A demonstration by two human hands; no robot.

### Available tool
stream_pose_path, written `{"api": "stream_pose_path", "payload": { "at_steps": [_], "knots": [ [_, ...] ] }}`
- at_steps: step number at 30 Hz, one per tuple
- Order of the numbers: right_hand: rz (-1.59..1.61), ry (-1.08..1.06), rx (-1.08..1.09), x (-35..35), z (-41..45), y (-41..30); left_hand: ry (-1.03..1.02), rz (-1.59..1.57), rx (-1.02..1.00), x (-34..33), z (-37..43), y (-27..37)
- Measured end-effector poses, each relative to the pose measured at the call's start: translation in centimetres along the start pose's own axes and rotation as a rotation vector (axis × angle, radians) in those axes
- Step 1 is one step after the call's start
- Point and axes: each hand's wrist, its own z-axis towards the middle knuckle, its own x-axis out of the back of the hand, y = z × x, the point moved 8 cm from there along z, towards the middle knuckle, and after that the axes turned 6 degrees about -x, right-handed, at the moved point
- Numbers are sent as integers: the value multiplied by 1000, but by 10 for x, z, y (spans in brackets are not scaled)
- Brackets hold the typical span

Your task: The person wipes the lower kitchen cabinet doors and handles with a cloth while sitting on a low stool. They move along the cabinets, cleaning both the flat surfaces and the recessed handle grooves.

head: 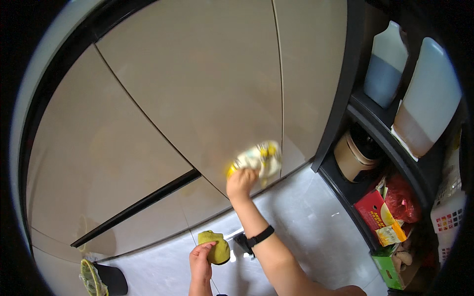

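Observation:
My right hand [241, 182] grips a white cloth with a yellow pattern [272, 157], blurred by motion. The cloth lies over the lower part of a glossy beige cabinet door [207, 92]. Around my right wrist is a black band [260, 236]. Lower down, my left hand [201, 259] pinches a folded yellow-green cloth [219, 248] between thumb and fingers, above the floor and apart from the cabinet.
Glossy grey tiles [311, 214] cover the floor. A black bin [113, 279] with a plastic liner stands at lower left. Dark shelves [385, 114] on the right hold a blue-liquid jug [385, 74], another large jug [426, 100], a rice cooker [353, 155] and a red box [372, 211].

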Motion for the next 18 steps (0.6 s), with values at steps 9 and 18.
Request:
{"api": "stream_pose_path", "payload": {
  "at_steps": [9,18],
  "knots": [
    [32,91,349,111,190,-240,-94,-21,-14,-15,8,16],
    [296,339,-681,12,9,142,-64,-70,-71,-3,7,40]
  ]
}}
